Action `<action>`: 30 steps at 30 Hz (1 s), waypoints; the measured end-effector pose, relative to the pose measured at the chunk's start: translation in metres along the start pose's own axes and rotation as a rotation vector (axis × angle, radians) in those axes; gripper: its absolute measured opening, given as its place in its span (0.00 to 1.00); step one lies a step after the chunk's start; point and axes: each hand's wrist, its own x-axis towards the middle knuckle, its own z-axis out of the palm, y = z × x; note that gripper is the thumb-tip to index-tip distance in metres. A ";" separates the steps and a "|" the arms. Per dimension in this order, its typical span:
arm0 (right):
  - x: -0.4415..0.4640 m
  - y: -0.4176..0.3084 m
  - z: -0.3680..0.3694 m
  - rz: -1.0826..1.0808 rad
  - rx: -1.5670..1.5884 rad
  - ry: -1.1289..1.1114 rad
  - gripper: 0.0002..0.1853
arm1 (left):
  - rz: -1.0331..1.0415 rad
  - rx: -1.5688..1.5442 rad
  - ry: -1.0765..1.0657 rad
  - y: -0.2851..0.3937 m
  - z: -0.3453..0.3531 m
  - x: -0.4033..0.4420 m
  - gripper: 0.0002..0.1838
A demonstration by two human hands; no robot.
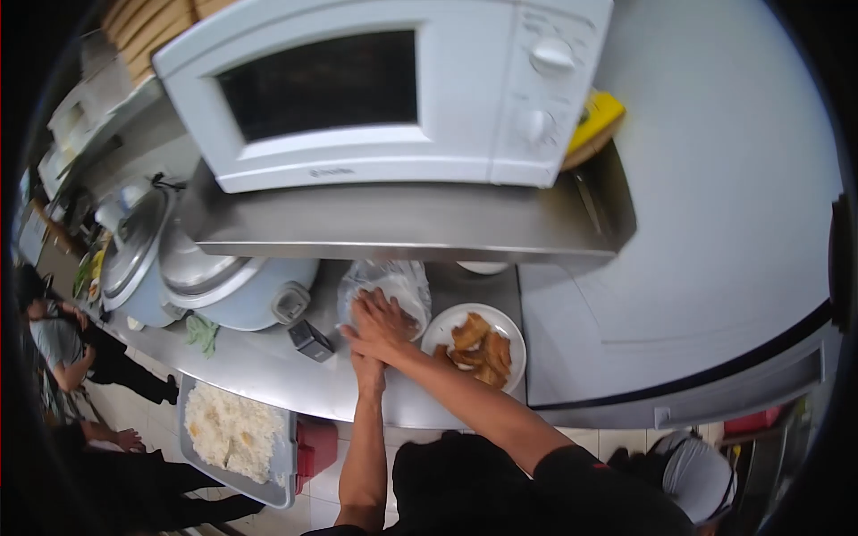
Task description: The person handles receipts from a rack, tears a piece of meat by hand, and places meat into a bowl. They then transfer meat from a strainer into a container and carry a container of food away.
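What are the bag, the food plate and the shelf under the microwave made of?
Bag: likely thin plastic, clear and crinkly. Plate: smooth and white, maybe ceramic or hard plastic. Shelf: probably stainless steel, grey with soft shine.

Microwave (pixel 465 98): one
Microwave knobs (pixel 551 55): two
Steel shelf (pixel 411 221): one
Lidded cookers (pixel 237 295): two
Clear plastic bag (pixel 407 279): one
Wearer's own hands: two, one right hand (pixel 384 326), one left hand (pixel 367 366)
White dishes (pixel 433 335): two, one of them partly hidden
Browned food pieces (pixel 492 357): several, overlapping, exact number unclear
Small black box (pixel 311 341): one
Green cloth (pixel 203 333): one
Rice tub (pixel 288 457): one
Red container (pixel 315 447): one
Yellow package (pixel 599 123): one
Other people (pixel 58 338) at left: two
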 end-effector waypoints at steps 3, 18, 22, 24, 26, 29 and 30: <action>-0.003 -0.016 0.008 0.155 -0.160 -0.005 0.28 | 0.102 -0.068 0.002 -0.010 0.000 -0.013 0.23; -0.025 -0.052 0.022 -0.285 -0.009 -0.861 0.20 | 0.625 1.437 -0.102 -0.091 -0.135 -0.002 0.28; -0.072 -0.041 0.022 -0.252 0.342 -0.279 0.25 | 0.051 1.441 -0.121 -0.038 -0.086 0.010 0.26; -0.088 -0.028 0.019 -0.265 0.335 -0.138 0.27 | -0.115 1.478 -0.135 -0.024 -0.071 0.028 0.25; -0.105 -0.016 -0.009 -0.204 0.382 0.048 0.24 | -0.248 1.495 -0.154 -0.022 -0.065 0.056 0.24; -0.153 0.016 -0.034 -0.019 0.370 -0.010 0.19 | -0.137 0.646 -0.214 -0.096 -0.113 0.131 0.22; -0.167 0.024 -0.048 0.062 0.332 -0.040 0.17 | 0.041 -0.186 -0.225 -0.123 -0.130 0.151 0.21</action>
